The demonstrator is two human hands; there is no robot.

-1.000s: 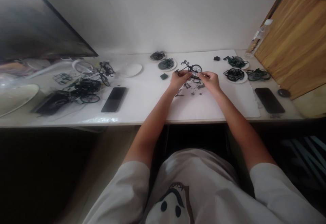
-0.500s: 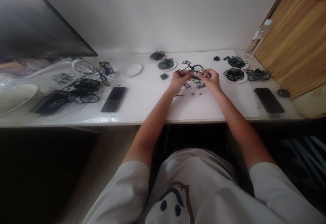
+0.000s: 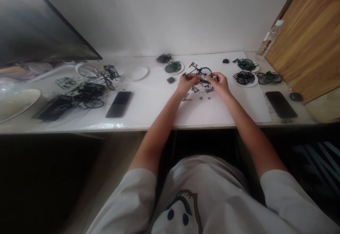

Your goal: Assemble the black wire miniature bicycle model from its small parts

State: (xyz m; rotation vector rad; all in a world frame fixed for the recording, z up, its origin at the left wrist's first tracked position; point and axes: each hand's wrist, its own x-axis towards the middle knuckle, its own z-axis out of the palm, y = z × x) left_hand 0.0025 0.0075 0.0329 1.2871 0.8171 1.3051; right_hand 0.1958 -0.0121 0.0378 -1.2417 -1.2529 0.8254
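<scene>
A small black model bicycle [image 3: 205,72], with one spoked wheel and handlebars showing, is held above the white board [image 3: 225,110]. My left hand [image 3: 188,83] pinches its frame from the left. On the right, the fingers of my right hand [image 3: 219,83] are closed at the lower edge of the wheel. Part of the model is hidden behind my fingers. Just below my hands lie several small loose parts [image 3: 201,98] and a thin dark piece [image 3: 187,98]. A green block [image 3: 170,80] rests left of my left hand.
Plates with dark and green bicycle parts [image 3: 173,66] [image 3: 244,78] stand behind and to the right. A phone [image 3: 118,104] lies left, another phone [image 3: 281,104] right. Model bicycles [image 3: 87,90] are heaped at the left. A bottle [image 3: 271,39] stands by the wooden board [image 3: 308,42].
The model bicycle has tilted and shifted slightly to the left in my hands. My right fingers have moved a little and stay at the wheel.
</scene>
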